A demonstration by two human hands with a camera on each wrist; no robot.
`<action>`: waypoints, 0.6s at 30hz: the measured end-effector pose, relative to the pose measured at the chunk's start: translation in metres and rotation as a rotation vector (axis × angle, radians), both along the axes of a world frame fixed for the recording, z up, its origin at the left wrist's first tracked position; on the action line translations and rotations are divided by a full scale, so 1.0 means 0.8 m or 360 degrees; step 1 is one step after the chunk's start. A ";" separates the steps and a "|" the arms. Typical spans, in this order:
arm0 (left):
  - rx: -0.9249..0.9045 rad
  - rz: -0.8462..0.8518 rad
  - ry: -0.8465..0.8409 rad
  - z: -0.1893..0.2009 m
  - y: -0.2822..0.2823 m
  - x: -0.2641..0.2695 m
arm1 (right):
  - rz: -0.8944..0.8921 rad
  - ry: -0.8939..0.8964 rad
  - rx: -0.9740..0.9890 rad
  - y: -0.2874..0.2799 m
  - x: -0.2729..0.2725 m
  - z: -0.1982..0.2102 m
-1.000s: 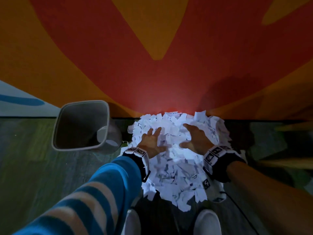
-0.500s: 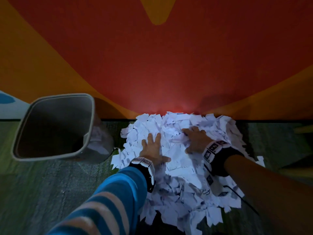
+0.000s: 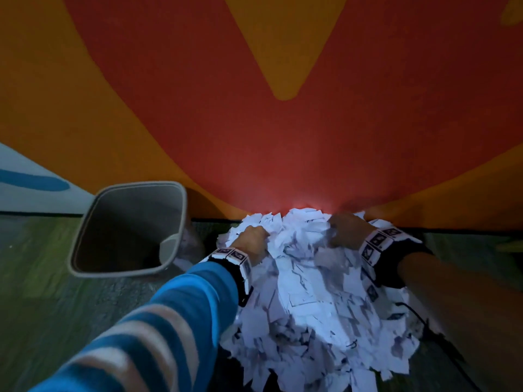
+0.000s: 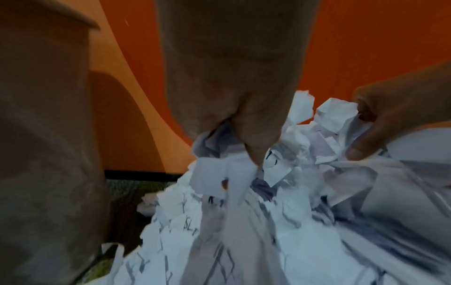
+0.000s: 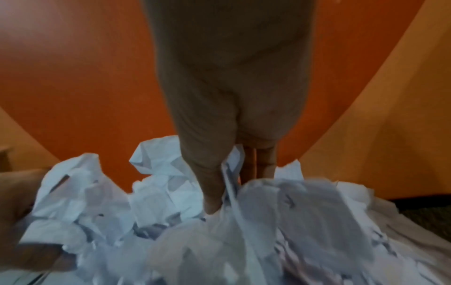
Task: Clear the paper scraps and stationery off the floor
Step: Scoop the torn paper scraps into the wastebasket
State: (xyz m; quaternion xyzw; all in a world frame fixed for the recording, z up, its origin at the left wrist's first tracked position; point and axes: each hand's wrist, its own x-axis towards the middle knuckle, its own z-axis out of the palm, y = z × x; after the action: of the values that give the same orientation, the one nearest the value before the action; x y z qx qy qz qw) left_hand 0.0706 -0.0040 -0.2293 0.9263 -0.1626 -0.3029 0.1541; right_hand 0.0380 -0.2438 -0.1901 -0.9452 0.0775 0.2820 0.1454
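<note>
My left hand (image 3: 252, 239) and right hand (image 3: 345, 230) both curl into the paper scraps (image 3: 319, 301) heaped on the floor (image 3: 56, 301), clutching bunches, with the grey bin (image 3: 127, 230) just left and the orange-red wall (image 3: 254, 123) beyond.

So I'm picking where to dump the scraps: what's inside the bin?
The bin looks empty down its grey walls, apart from a pale flap at the right inner side. The bottom is too dark to see.

Your fingers (image 4: 253, 146) sink into the paper scraps (image 3: 311, 292), tips hidden | pile's lower edge cut off at frame bottom | writing on scraps blurred | bin (image 3: 85, 244) bottom too dark.
</note>
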 end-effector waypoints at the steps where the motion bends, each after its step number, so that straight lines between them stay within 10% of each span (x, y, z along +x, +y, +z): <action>1: -0.0041 -0.0003 -0.0042 0.020 0.002 -0.003 | -0.0009 -0.0045 0.0024 -0.002 -0.003 0.016; 18: -0.0383 0.0303 -0.0430 0.297 0.092 -0.074 | -0.0297 -0.0766 0.0473 0.047 -0.117 0.230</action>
State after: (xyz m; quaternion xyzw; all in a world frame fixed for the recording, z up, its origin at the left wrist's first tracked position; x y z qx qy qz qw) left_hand 0.0114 0.0694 0.0080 0.9446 -0.1286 -0.1385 0.2684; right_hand -0.0558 -0.2063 -0.0060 -0.9420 0.0853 0.0434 0.3215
